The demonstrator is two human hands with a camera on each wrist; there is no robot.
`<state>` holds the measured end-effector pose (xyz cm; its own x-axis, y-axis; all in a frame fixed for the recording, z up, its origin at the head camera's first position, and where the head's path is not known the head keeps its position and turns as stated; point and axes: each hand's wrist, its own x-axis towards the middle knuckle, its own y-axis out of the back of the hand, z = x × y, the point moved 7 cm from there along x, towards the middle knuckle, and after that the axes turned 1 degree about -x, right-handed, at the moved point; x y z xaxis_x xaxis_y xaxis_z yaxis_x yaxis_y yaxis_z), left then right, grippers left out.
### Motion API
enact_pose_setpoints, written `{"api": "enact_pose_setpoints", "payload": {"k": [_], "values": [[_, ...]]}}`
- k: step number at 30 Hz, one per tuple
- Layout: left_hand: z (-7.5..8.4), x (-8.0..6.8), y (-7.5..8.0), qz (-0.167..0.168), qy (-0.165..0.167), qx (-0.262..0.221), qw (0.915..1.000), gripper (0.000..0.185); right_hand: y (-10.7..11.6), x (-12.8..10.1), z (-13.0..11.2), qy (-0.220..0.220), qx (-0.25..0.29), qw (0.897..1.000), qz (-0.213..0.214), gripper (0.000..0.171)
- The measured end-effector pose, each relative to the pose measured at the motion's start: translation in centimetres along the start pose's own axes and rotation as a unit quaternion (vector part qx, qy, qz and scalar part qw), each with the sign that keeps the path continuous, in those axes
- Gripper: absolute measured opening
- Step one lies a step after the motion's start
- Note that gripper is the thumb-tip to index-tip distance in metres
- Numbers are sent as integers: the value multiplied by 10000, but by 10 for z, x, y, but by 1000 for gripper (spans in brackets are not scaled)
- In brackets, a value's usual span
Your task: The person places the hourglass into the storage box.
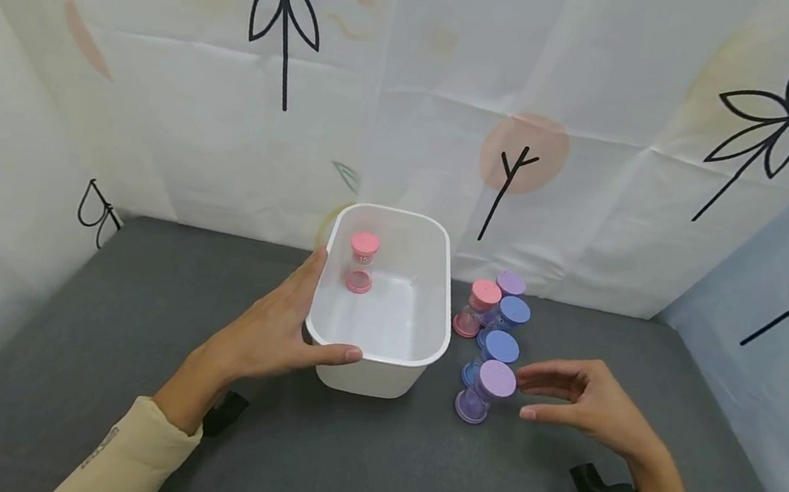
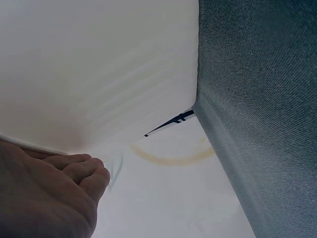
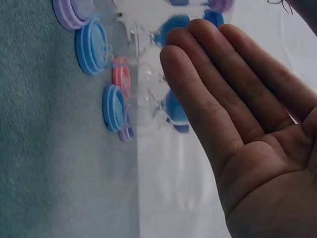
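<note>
A dark grey, felt-like tabletop [image 1: 362,477] is filling the lower half of the head view. White sheeting printed with black line-drawn flowers and pale orange blots is hanging behind it and along both sides, closing the space in.

A white plastic tub [image 1: 425,353] is sitting in the middle of the tabletop. One pink-capped sand timer [image 1: 362,262] is standing upright inside it, toward the back. The left hand [image 1: 272,330] is gripping the tub's near left corner, its thumb hooked over the rim and its fingers lying along the outer wall.

Just to the right of the tub, five more sand timers are standing close together in a cluster: a pink one [image 1: 478,308], a purple one at the back [image 1: 511,284], two blue ones [image 1: 512,313] and, nearest, a purple timer [image 1: 485,391]. The right hand [image 1: 584,403] is hovering just beside that nearest purple timer, its grip open, fingers straight and holding nothing.

A small white mark is showing on the glass of the timer in the tub, too tiny to read. No other writing is legible.

The left wrist view is showing only curled fingers, the tub's white wall and grey cloth. In the right wrist view the timers are blurred and partly hidden behind the open palm. Both forearms, in cream sleeves, are being cut off by the bottom edge.
</note>
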<state>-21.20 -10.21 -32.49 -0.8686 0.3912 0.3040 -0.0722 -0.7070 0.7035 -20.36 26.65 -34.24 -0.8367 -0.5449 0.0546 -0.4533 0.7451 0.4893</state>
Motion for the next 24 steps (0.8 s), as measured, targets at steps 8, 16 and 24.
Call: {"api": "enact_pose_setpoints", "payload": {"k": [8, 16, 24], "values": [[0, 0, -1, -34, 27, -21, 10000, 126, -14, 5, -4, 210, 121, 9997, -96, 44], [-2, 0, -1, -39, 59, 37, 10000, 126, -16, 9, -7, 186, -126, 9993, 310, 46], [-2, -1, -1, 32, 88, -10, 10000, 126, -22, 14, -5, 216, -93, 9977, 631, 47]]}}
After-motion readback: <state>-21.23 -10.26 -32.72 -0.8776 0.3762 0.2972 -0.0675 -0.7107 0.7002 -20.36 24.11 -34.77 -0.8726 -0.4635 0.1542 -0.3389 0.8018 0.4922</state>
